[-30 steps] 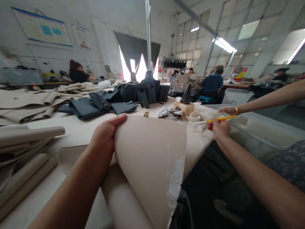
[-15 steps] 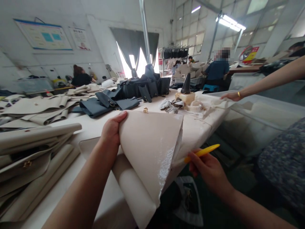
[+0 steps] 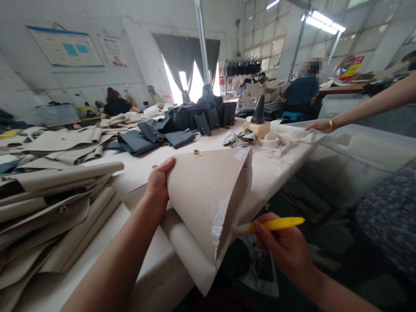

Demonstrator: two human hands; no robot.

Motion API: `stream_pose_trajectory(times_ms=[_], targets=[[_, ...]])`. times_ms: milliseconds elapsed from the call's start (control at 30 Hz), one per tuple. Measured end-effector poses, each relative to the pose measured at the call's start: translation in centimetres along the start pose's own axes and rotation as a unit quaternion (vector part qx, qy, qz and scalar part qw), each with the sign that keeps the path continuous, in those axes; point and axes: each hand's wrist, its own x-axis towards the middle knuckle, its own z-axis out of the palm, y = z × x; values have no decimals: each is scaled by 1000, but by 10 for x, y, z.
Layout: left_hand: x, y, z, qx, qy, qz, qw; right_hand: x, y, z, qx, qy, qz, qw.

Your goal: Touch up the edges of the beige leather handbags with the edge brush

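My left hand is closed on the left edge of a beige leather bag panel, thumb on top. A small gold clasp sits at the panel's far edge. White glue-like residue marks the panel's right side, where its edges part into an open gap. In my right hand is a brush with a yellow handle, gripped between thumb and fingers. Its pale tip points left and reaches the panel's open right edge; whether it touches is hard to tell. Under the panel lies a rolled beige part.
Beige bag pieces are piled at left. Dark blue bags stand at the table's back. A black cone rises near crumpled rags. At right, a co-worker's hand rests by a translucent bin. Other people sit farther back.
The gap at the panel's right edge shows wider. My right hand with the brush is slightly lower, its tip now by that opening. The view has shifted slightly. My left hand keeps its hold.
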Motion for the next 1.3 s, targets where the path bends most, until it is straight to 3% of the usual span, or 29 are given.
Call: stream_pose_trajectory(times_ms=[100,233,300,500,700,800,900,1000,1067,1167,1300], targets=[[2,-2,-3,-3,-6,-8,1000,-17,-3,10,31,-23,19,999],[6,-5,-7,-36,-12,20,999,-4,-3,3,16,64,-10,998],[8,-8,-10,-52,-17,43,998,-2,-3,2,11,80,-20,997],[7,-10,-17,-49,-16,34,998,-22,1,13,24,10,-24,999],[5,-9,-15,-48,-24,32,998,39,3,-23,-108,134,-71,983],[5,-10,-15,-47,-26,31,998,40,1,-22,-91,101,-59,989],[6,-9,-16,-41,-20,16,999,16,-1,-7,-24,35,-35,998],[7,-3,-17,-3,-25,-6,1000,0,-4,0,10,22,-29,999],[10,5,-18,65,-44,-55,995,1,-4,-2,0,33,-31,999],[19,23,-15,197,-109,-148,963,5,-3,-9,1,39,-22,999],[31,49,3,291,-207,-174,918,-1,-4,-17,20,65,-11,998]])
